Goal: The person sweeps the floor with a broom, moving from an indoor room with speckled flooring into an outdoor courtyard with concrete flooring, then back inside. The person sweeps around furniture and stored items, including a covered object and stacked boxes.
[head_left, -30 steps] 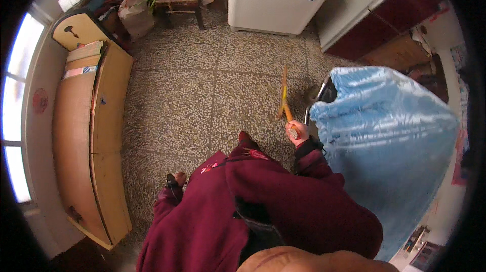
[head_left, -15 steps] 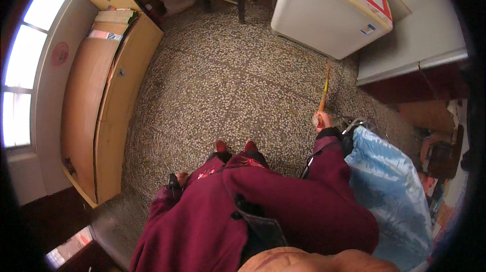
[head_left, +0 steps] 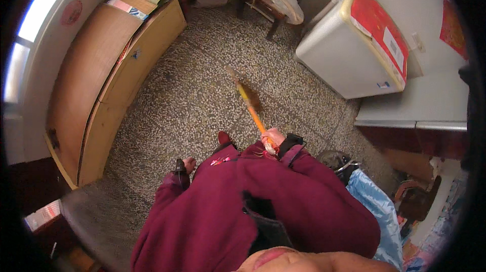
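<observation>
My right hand (head_left: 274, 137) is closed round the near end of a long orange-and-yellow stick (head_left: 255, 116). Beyond my feet the stick slants forward and left over the speckled floor, its far end smeared by motion. A brown blurred patch shows beside it; I cannot tell whether that is part of the stick or a shadow. Pale and red strands hang below my grip. Low at my left side hangs my left hand (head_left: 189, 164), small in view, fingers loose and with nothing visible in it. Both wrists wear dark bands.
On the left stands a long wooden cabinet (head_left: 114, 89) below a window. A low wooden stool (head_left: 276, 25) bears green stalks and plastic bags. A white chest freezer (head_left: 339, 44) with a red cover stands far right. Close on my right is something under a light-blue cover (head_left: 372, 201).
My right hand has swung left in front of my body, carrying the stick, which now points forward-left. My view has turned, so the freezer and cabinet sit differently.
</observation>
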The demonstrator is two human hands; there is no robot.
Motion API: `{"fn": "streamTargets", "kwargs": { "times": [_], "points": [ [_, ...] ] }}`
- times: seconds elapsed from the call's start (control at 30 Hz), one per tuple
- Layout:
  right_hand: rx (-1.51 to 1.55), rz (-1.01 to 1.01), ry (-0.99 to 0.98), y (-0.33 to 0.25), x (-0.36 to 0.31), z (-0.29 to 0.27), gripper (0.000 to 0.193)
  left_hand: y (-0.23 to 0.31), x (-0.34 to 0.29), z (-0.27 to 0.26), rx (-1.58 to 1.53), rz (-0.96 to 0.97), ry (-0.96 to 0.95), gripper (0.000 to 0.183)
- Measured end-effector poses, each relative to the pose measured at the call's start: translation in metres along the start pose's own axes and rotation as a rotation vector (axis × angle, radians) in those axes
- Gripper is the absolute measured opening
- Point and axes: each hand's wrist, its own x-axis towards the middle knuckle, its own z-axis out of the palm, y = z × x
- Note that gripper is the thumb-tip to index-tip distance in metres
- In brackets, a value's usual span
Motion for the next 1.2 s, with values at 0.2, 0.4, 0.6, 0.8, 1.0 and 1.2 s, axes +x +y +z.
{"fn": "streamTargets", "kwargs": {
  "times": [0.2,0.4,0.6,0.8,1.0,1.2],
  "points": [
    [0.222,0.293,-0.345,-0.097,0.021,0.079,0.011,-0.005,0.029,-0.046,-0.024,0.05,0.137,0.03],
    [0.076,0.139,-0.287,-0.172,0.055,0.116,0.009,-0.055,0.007,-0.047,-0.256,-0.192,0.085,0.031],
    [0.16,0.082,-0.228,-0.267,0.144,0.084,0.007,-0.059,-0.03,-0.032,-0.39,-0.338,0.319,0.028],
    [-0.031,-0.129,0.125,-0.358,0.264,0.052,0.011,-0.021,-0.02,-0.011,-0.39,-0.343,0.54,0.031],
    [-0.195,-0.135,0.248,-0.4,0.335,0.094,0.005,0.018,-0.019,0.002,-0.497,-0.442,0.492,0.033],
    [-0.489,0.034,0.144,-0.362,0.37,0.195,0.005,0.028,-0.033,0.044,-0.583,-0.561,0.497,0.033]
  ]
}}
